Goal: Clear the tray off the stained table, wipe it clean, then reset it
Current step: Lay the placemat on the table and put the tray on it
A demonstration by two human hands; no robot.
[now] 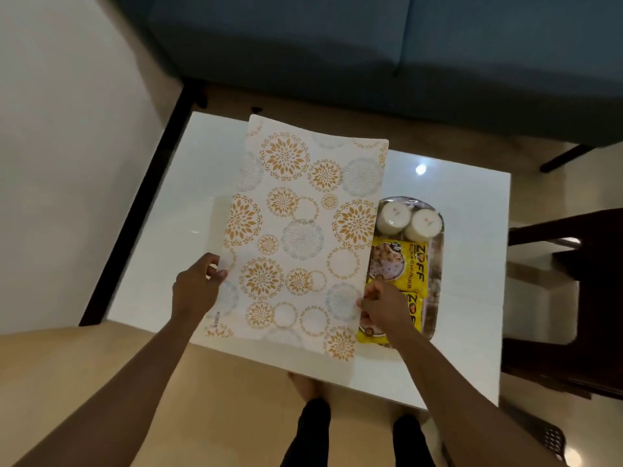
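A white placemat (303,230) printed with gold and grey floral circles hangs above the glossy white table (161,251). My left hand (197,288) pinches its left edge and my right hand (384,306) pinches its right edge near the lower corner. To the right of the mat an oval tray (438,230) rests on the table, partly hidden by the mat. It carries two white cups (409,222) turned upside down and yellow snack packets (401,264).
A blue sofa (371,52) stands beyond the table. A dark chair (569,298) stands at the right edge of the table. A black frame strip (145,203) runs along the table's left side. My feet (303,385) are on the beige floor below the near edge.
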